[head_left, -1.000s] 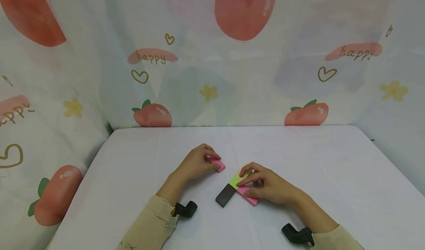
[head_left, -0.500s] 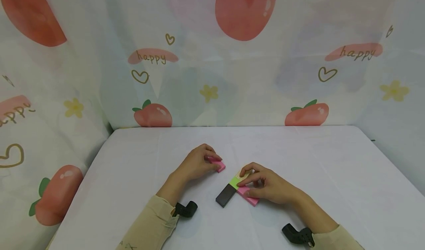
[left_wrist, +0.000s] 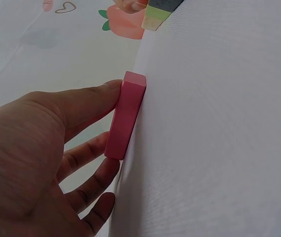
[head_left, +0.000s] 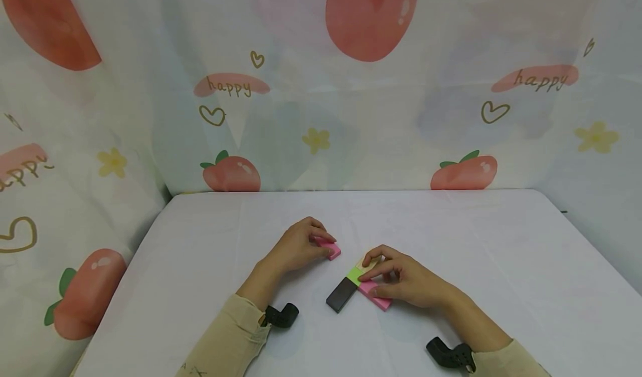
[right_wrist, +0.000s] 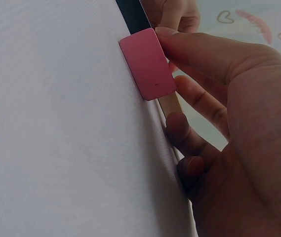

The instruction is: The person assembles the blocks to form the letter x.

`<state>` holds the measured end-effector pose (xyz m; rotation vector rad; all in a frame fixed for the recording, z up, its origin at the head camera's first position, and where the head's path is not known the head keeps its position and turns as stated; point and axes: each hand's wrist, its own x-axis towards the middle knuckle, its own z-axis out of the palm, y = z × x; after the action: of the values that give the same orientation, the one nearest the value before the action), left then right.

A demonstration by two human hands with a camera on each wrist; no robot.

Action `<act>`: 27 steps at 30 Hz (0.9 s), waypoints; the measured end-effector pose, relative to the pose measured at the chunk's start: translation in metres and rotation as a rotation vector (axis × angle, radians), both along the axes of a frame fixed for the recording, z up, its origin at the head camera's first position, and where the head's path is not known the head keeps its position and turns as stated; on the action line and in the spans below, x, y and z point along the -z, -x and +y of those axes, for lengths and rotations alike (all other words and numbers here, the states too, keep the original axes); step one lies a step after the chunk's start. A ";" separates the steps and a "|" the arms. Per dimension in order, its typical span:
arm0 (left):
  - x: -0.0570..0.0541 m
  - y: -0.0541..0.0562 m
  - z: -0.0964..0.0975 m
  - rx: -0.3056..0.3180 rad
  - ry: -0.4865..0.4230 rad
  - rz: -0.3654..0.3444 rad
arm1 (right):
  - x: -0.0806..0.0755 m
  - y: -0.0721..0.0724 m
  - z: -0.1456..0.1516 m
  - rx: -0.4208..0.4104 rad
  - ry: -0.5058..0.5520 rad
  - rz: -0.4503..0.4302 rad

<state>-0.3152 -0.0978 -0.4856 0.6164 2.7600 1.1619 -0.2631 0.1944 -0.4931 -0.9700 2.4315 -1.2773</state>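
Observation:
In the head view my left hand (head_left: 296,248) holds a small pink block (head_left: 332,250) on the white table. The left wrist view shows the thumb on one end of that pink block (left_wrist: 125,116) and fingertips at its far side. My right hand (head_left: 416,281) is over a group of blocks to the right. Its thumb is at a second pink block (head_left: 380,300), and its other fingers reach a lime-green block (head_left: 353,275) and a pale wood-coloured block (head_left: 365,264). A black block (head_left: 341,295) lies end to end with the green one. The right hand partly hides the group.
A white cloth covers the table (head_left: 200,226). Behind and to the left hangs a printed curtain (head_left: 281,132) with fruit and hearts. Black wrist-worn devices sit at the left cuff (head_left: 282,316) and the right cuff (head_left: 448,355).

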 end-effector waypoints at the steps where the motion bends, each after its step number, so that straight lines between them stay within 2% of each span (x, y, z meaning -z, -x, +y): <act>1: 0.000 0.000 0.000 0.001 0.001 0.000 | 0.000 0.000 0.000 -0.002 0.004 0.003; 15: -0.001 0.000 0.002 0.013 -0.005 -0.039 | -0.002 -0.001 -0.001 -0.004 0.018 -0.006; 27: -0.003 -0.001 0.003 0.014 0.004 -0.035 | -0.001 0.000 -0.001 0.002 0.003 0.001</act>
<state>-0.3142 -0.0946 -0.4822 0.6079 2.7236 1.1522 -0.2634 0.1935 -0.4923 -0.9690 2.4327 -1.2814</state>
